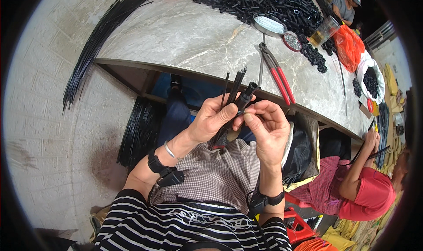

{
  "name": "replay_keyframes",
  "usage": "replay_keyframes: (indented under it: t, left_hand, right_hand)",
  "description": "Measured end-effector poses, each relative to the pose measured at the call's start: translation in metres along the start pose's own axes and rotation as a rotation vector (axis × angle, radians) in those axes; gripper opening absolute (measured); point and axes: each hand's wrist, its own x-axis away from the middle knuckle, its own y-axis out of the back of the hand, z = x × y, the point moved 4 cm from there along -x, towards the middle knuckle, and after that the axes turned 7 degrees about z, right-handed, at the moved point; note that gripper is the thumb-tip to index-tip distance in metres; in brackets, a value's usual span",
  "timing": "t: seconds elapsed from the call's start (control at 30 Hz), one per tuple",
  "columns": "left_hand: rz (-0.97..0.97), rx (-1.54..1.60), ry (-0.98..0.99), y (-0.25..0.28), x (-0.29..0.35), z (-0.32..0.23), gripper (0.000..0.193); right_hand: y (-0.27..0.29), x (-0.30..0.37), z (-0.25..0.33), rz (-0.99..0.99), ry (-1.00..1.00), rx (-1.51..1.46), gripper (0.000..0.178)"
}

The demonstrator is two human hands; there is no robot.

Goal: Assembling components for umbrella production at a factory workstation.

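Observation:
My left hand (pixel 210 121) is closed around several thin black rods (pixel 237 84) that point up and away. A short black tubular fitting (pixel 246 96) with a narrower top end also sits in its grip, under the thumb. Beside the fitting, my right hand (pixel 269 130) has thumb and fingers pinched together. What lies between those fingertips is too small or hidden to name. Both hands are just short of the table's near edge, above my checked apron (pixel 207 174).
On the grey marbled table (pixel 176 39) lie red-handled cutters (pixel 278 77), a pile of black tubular parts (pixel 269 4), a round tin (pixel 269 25) and a small dish (pixel 291 41). Long black rods (pixel 103 41) overhang its left end. A co-worker in red (pixel 368 193) sits at right.

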Motion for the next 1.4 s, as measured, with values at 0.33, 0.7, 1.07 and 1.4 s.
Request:
replay_keyframes:
  t: [0.33, 0.7, 1.07, 1.4]
  left_hand:
    - [-0.012, 0.002, -0.016, 0.000, 0.002, -0.002, 0.041]
    - [-0.021, 0.005, 0.004, 0.004, 0.006, -0.004, 0.052]
    - [-0.038, -0.029, -0.010, 0.007, 0.007, -0.006, 0.052]
    - [-0.050, -0.058, -0.002, 0.009, 0.008, -0.008, 0.052]
  right_hand:
    - [-0.004, 0.002, -0.004, -0.040, -0.010, -0.069, 0.020]
    - [-0.014, 0.004, -0.005, -0.084, 0.005, -0.020, 0.018]
    - [-0.016, 0.002, -0.012, -0.115, 0.018, -0.026, 0.016]
    - [-0.021, 0.004, -0.014, -0.151, 0.036, -0.028, 0.014]
